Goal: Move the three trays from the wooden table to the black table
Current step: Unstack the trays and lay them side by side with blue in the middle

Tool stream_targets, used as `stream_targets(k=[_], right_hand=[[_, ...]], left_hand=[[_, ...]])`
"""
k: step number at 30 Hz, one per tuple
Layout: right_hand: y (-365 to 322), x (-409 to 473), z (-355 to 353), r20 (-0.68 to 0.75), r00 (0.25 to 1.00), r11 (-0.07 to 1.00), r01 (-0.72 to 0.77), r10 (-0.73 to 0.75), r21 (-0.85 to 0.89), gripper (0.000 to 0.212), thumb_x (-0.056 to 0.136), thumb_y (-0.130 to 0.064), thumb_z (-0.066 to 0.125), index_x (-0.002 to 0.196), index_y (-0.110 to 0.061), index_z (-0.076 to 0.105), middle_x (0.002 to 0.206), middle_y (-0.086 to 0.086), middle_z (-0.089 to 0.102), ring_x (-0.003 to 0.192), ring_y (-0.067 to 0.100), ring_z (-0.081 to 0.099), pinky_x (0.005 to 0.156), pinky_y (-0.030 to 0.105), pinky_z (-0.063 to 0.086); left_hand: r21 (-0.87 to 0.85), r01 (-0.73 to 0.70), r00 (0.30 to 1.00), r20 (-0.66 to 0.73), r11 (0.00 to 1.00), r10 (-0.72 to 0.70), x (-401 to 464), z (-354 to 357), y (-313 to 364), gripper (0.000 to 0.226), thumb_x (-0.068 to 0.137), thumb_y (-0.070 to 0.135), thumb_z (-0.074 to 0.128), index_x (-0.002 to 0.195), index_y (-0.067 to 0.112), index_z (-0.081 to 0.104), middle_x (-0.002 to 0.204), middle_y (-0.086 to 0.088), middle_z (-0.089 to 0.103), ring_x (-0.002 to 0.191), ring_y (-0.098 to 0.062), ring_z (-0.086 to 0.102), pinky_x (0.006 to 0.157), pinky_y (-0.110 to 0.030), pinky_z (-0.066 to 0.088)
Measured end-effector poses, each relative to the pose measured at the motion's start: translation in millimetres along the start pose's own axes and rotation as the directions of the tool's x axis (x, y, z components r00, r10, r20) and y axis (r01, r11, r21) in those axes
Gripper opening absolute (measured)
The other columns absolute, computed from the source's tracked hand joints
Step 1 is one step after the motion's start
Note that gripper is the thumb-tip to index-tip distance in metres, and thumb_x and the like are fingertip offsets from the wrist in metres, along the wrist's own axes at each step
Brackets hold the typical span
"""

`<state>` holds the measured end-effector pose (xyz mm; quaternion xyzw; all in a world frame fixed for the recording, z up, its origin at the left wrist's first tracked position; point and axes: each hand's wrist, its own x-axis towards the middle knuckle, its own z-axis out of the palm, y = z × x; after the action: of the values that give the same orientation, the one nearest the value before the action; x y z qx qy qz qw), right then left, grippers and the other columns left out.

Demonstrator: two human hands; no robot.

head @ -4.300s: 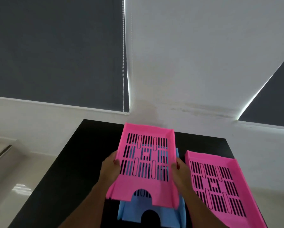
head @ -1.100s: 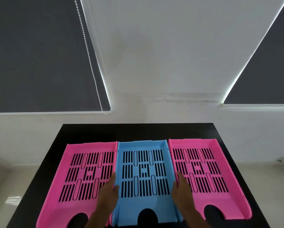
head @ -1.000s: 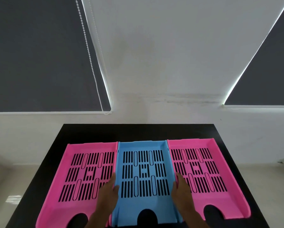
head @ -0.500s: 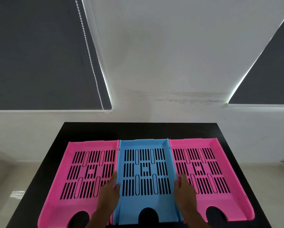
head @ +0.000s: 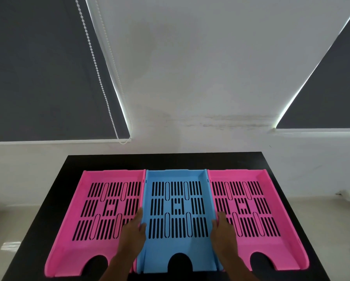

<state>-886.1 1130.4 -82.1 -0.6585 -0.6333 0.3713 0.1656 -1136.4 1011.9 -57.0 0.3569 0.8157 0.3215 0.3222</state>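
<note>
Three slotted plastic trays lie side by side on the black table (head: 164, 161). A blue tray (head: 178, 246) is in the middle, a pink tray (head: 73, 248) touches it on the left, and another pink tray (head: 279, 246) touches it on the right. My left hand (head: 132, 234) holds the blue tray's left wall, fingers over the left pink tray. My right hand (head: 223, 234) holds the blue tray's right wall, fingers over the right pink tray. The wooden table is out of view.
A white wall (head: 190, 78) rises just behind the table, with dark roller blinds (head: 38, 78) on the left and on the right. A bead chain (head: 97, 74) hangs by the left blind. Pale floor (head: 8, 224) shows on both sides of the table.
4.3 s ago I held a pink tray above the blue one; it now lies at the left. Over the last second my hands stay on the blue tray, which shifts only slightly.
</note>
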Motion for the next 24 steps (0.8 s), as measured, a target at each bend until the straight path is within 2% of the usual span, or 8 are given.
stream_targets(k=[3,5,7,10,13,18,24], right_hand=[[-4,13,-1,0.001,1.0,1.0,-0.017,0.017,-0.003,0.028,0.102,-0.012,0.045,0.129,-0.008,0.05,0.071,0.007,0.065,0.051,0.011,0.059,0.045,0.02,0.051],[-8,21,-2,0.003,1.0,1.0,-0.026,0.026,0.001,0.028,0.103,-0.011,0.045,0.13,-0.007,0.05,0.071,0.008,0.064,0.052,0.012,0.058,0.046,0.021,0.052],[-12,30,-2,0.005,1.0,1.0,-0.025,0.025,-0.004,0.029,0.103,-0.011,0.044,0.131,-0.007,0.049,0.071,0.008,0.064,0.052,0.012,0.059,0.047,0.022,0.054],[-16,43,-1,0.002,1.0,1.0,-0.03,0.03,-0.006,0.03,0.103,-0.012,0.044,0.132,-0.007,0.049,0.073,0.009,0.064,0.054,0.012,0.058,0.05,0.027,0.057],[-21,55,0,0.003,0.999,0.999,-0.036,0.036,0.0,0.029,0.103,-0.013,0.043,0.131,-0.009,0.05,0.075,0.013,0.066,0.054,0.014,0.058,0.053,0.035,0.059],[-30,75,1,0.006,1.0,1.0,-0.029,0.029,0.0,0.028,0.103,-0.012,0.044,0.13,-0.007,0.05,0.073,0.008,0.064,0.055,0.013,0.06,0.048,0.024,0.055],[-36,91,4,0.017,1.0,1.0,-0.023,0.023,-0.021,0.027,0.103,-0.013,0.044,0.128,-0.008,0.051,0.075,0.009,0.066,0.06,0.02,0.068,0.053,0.033,0.062]], left_hand=[[-0.027,0.0,1.0,0.0,1.0,0.0,12,1,8,0.061,0.1,0.009,0.052,0.154,0.013,0.025,0.078,-0.016,0.068,0.031,-0.002,0.03,0.04,-0.013,0.043],[-0.034,-0.002,1.0,-0.003,0.999,0.002,20,2,13,0.061,0.1,0.008,0.052,0.154,0.012,0.024,0.085,-0.02,0.07,0.031,-0.002,0.029,0.04,-0.012,0.043],[-0.03,-0.016,1.0,0.0,0.999,0.016,29,3,15,0.06,0.1,0.008,0.052,0.153,0.011,0.025,0.07,-0.011,0.066,0.031,-0.002,0.028,0.037,-0.012,0.04],[-0.012,-0.022,1.0,0.011,1.0,0.022,44,3,18,0.059,0.099,0.008,0.053,0.152,0.011,0.027,0.052,0.005,0.046,0.033,-0.001,0.027,0.035,-0.012,0.038],[0.008,-0.027,1.0,0.009,1.0,0.027,57,3,25,0.058,0.099,0.008,0.054,0.152,0.01,0.029,0.051,0.008,0.043,0.03,-0.002,0.028,0.035,-0.011,0.038],[0.005,-0.023,1.0,-0.009,1.0,0.023,77,6,27,0.058,0.099,0.008,0.053,0.152,0.01,0.029,0.05,0.005,0.043,0.031,-0.002,0.027,0.035,-0.012,0.038],[0.0,-0.028,0.999,-0.026,1.0,0.028,93,9,26,0.058,0.1,0.009,0.052,0.152,0.012,0.028,0.053,0.004,0.045,0.034,-0.001,0.027,0.035,-0.012,0.035]])
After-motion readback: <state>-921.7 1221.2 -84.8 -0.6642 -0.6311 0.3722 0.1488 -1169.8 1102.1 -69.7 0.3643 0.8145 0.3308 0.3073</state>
